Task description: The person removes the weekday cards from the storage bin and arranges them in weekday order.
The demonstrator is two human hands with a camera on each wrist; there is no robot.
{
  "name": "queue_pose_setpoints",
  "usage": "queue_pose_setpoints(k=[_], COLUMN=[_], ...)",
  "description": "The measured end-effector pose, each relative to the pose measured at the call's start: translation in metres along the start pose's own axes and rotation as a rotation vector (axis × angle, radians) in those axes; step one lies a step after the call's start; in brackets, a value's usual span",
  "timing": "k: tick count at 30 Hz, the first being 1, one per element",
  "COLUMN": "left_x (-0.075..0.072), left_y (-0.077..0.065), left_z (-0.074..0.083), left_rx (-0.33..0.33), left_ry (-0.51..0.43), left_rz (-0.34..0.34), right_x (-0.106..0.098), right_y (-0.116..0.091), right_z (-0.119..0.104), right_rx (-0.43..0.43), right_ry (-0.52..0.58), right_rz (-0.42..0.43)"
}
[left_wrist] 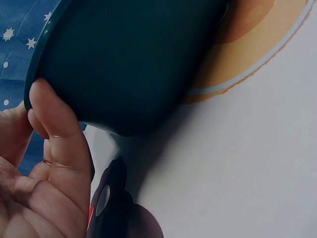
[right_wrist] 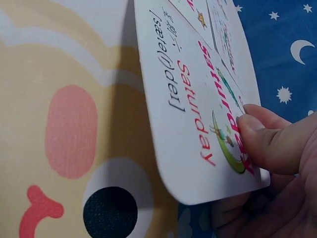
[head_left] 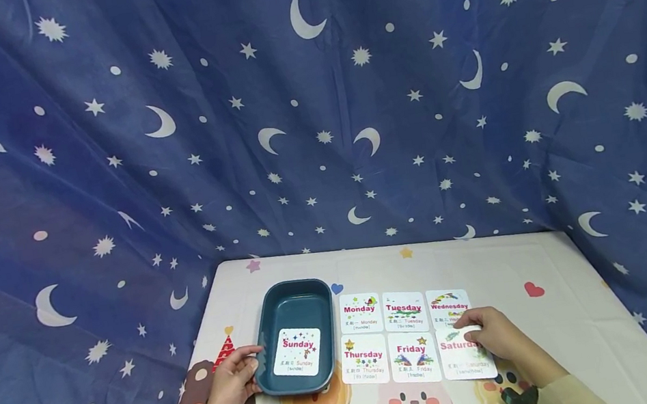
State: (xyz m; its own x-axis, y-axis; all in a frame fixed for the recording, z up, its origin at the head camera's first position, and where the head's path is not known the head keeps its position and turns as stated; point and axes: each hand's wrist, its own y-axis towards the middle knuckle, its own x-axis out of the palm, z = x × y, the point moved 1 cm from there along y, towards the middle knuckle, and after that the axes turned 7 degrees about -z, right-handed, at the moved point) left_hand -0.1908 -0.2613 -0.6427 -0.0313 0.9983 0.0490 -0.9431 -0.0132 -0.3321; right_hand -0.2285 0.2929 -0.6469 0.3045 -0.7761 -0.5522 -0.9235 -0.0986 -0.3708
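Note:
My left hand (head_left: 234, 382) grips the left rim of a dark teal tray (head_left: 302, 293), thumb on one side of the wall and fingers on the other. Inside the tray lies the Sunday card (head_left: 298, 363), face up. Between thumb and fingers, my right hand (head_left: 491, 332) pinches the Saturday card (right_wrist: 195, 148) by its edge. In the right wrist view this card is tilted, with a shadow under it. Beside it lie the Friday card (head_left: 414, 372) and, partly covered by my fingers, the Wednesday card (head_left: 447, 298). The left wrist view shows the tray's outer wall (left_wrist: 124, 59) from close by.
The Monday card (head_left: 361, 324), Tuesday card (head_left: 405, 321) and Thursday card (head_left: 365, 375) lie face up right of the tray. A white cloth with cartoon prints covers the table (head_left: 468, 257). A blue curtain (head_left: 321, 181) with moons and stars hangs behind and along the sides.

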Motion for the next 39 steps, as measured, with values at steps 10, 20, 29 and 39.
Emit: queue_pose_setpoints(k=[10,20,29,39], left_x=[-0.0005,-0.0002,-0.0009,-0.0007], left_y=[-0.0001,0.0000,0.0013,0.0008], left_z=[0.0002,-0.0001,-0.0029,-0.0040], left_rx=[-0.004,-0.013,-0.010,0.013], left_ry=[-0.003,-0.014,-0.019,-0.005], left_rz=[-0.005,0.003,0.000,-0.005], right_x=[0.0032,0.0044,0.0053,0.0076], right_y=[-0.0001,0.0011,-0.0031,-0.0046], right_z=[0.0000,0.0017,-0.0031,-0.0010], right_rx=[0.014,0.019,0.016,0.017], right_ry=[-0.050,-0.178,-0.229,-0.265], right_rz=[0.023,0.076,0.112,0.141])
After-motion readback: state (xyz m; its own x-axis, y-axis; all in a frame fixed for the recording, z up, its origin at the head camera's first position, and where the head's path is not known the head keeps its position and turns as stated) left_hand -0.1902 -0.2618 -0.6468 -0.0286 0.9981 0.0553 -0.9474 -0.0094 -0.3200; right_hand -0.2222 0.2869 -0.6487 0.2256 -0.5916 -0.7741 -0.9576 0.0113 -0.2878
